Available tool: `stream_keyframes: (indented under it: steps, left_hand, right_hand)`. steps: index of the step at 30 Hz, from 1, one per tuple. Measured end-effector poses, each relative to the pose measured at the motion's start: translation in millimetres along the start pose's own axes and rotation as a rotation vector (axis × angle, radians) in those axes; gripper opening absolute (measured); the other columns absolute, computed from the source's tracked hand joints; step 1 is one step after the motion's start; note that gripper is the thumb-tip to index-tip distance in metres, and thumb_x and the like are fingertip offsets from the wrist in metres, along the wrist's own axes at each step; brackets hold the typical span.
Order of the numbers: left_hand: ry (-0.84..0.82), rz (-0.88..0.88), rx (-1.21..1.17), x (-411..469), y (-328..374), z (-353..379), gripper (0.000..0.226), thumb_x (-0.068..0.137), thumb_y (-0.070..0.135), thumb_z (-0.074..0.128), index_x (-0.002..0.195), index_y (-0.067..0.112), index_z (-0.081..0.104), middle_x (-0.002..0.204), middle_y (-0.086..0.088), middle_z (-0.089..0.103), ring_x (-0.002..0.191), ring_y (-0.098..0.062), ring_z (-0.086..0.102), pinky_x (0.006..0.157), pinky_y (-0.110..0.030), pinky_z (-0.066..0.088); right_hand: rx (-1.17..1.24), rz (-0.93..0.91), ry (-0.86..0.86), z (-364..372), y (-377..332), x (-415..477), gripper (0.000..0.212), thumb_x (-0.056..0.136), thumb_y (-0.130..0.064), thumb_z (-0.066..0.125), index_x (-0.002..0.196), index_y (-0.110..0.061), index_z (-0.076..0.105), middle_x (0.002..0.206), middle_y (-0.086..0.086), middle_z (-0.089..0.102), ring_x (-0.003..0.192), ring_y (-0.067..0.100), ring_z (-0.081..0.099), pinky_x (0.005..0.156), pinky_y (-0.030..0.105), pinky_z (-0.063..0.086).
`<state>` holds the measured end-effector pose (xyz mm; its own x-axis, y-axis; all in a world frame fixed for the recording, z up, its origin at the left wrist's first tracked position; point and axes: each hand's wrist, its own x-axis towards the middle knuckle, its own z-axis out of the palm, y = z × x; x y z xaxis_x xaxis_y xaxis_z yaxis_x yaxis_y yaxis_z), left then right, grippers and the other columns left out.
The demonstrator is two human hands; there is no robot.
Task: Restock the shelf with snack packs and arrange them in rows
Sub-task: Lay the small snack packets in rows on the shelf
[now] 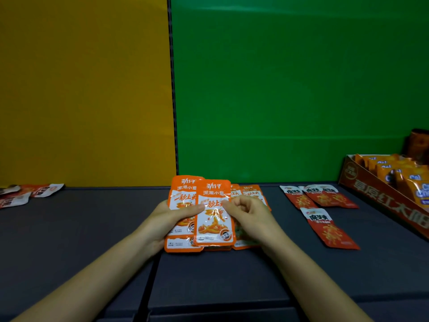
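Both hands were on a fanned stack of orange packs at frame centre, over the dark shelf. Left hand cupped the stack from 9 o'clock, thumb pressed across the front pack. Right hand at 3 o'clock was curled, thumb and fingers pinching the front pack's edge. More orange packs sat behind the stack. Red packs lay flat at 3 o'clock; a carton sat beyond them. A few loose packs lay at 9 o'clock.
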<state>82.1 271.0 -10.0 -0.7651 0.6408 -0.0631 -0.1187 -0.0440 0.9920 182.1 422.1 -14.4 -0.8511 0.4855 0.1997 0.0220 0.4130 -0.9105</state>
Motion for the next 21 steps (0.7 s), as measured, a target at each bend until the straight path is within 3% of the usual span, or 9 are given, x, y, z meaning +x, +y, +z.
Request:
stream_keyframes:
  steps: [3,6,11,17,21]
  left_hand:
    - [0.031,-0.006,-0.037,0,2,-5,0.019,0.074,0.017,0.072,0.092,0.013,0.065,0.076,-0.009,0.076,0.061,-0.022,0.072,0.053,-0.032,0.059]
    - [0.075,-0.02,-0.071,1,3,-10,0.014,0.078,0.018,0.071,0.089,0.012,0.064,0.066,-0.007,0.074,0.052,-0.019,0.07,0.044,-0.028,0.056]
    - [0.058,-0.058,-0.086,3,2,-12,0.014,0.079,0.017,0.069,0.091,0.012,0.064,0.067,-0.008,0.074,0.053,-0.021,0.07,0.046,-0.03,0.057]
    - [0.031,-0.104,-0.081,3,2,-12,0.016,0.08,0.017,0.067,0.095,0.011,0.063,0.07,-0.009,0.075,0.055,-0.023,0.071,0.048,-0.032,0.058]
    - [0.032,-0.127,-0.075,3,2,-12,0.019,0.079,0.018,0.067,0.096,0.011,0.063,0.069,-0.009,0.075,0.055,-0.023,0.071,0.049,-0.032,0.058]
  right_hand:
    - [0.151,0.04,-0.008,-12,4,0,0.02,0.09,-0.027,0.059,0.082,-0.008,0.058,0.082,0.014,0.071,0.076,0.024,0.067,0.08,0.042,0.053]
    - [0.166,0.093,0.104,-37,12,3,0.02,0.09,-0.023,0.06,0.091,-0.003,0.063,0.082,0.01,0.073,0.069,0.019,0.068,0.076,0.037,0.053]
    - [-0.006,0.214,0.179,-74,32,2,0.018,0.09,-0.023,0.06,0.08,-0.008,0.061,0.071,0.006,0.07,0.06,0.014,0.064,0.061,0.028,0.05]
    - [-0.226,0.263,0.161,-77,45,3,0.023,0.088,-0.03,0.062,0.073,-0.012,0.062,0.073,0.008,0.069,0.067,0.017,0.062,0.073,0.034,0.05]
    - [-0.477,0.212,0.195,-74,46,3,0.025,0.088,-0.034,0.06,0.07,-0.017,0.058,0.067,-0.003,0.06,0.065,0.011,0.055,0.059,0.024,0.039]
